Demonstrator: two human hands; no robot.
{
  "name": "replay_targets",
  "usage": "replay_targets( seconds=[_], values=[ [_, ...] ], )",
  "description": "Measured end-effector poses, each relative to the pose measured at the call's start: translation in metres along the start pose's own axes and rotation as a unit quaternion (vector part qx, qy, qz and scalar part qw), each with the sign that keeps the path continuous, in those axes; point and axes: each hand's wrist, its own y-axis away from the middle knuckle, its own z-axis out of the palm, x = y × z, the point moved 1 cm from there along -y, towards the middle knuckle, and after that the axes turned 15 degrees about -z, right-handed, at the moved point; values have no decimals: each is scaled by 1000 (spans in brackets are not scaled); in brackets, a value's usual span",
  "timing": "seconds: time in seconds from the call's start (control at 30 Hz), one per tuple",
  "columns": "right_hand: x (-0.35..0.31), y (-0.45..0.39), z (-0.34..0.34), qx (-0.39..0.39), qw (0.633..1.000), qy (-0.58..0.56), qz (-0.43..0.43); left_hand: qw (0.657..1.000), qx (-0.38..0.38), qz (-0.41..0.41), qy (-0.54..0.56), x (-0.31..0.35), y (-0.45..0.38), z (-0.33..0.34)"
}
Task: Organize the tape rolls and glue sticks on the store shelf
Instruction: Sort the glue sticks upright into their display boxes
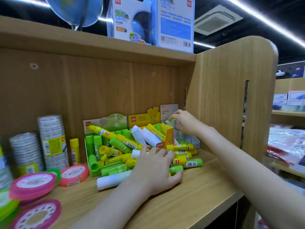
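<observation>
The right hand [183, 121], upper right of centre, pinches a pale glue stick [170, 122]. The left hand [155, 169] lies spread on the pile [118, 151]. Better to keep the pile pressed so nothing rolls off the shelf [189, 200].

Place: a stationery shop is showing here.
Shelving: a wooden display shelf [189, 192] is carrying glue sticks [130, 142] spilling from open retail cartons [142, 119].
Stock: stacked tape rolls [52, 141] are standing at left; a boxed globe [132, 22] is sitting on top.
Background: further stocked shelves [288, 111] are showing at right.
Ceiling: strip lights [264, 19] are glowing.
</observation>
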Motion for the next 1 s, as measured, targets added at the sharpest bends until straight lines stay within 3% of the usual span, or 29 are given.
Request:
replay_targets(
  seconds=[0.13, 0.27, 0.5, 0.83, 1.0],
  values=[
    [1, 14, -2, 72, 995, -59, 28, 1000, -1, -3, -13, 1, 0, 0],
    [1, 28, -24, 192, 976, -91, 44, 1000, -5, -5, -20, 0, 0, 0],
    [2, 46, -26, 99, 990, -58, 83, 1000, -15, -7, -24, 0, -2, -1],
    [-2, 46, -21, 73, 993, 19, 88, 1000, -12, -4, -21, 0, -1, -2],
    [-1, 45, -23, 52, 983, 155, 79, 1000, -9, -1, -19, 0, -1, -2]
  ],
)
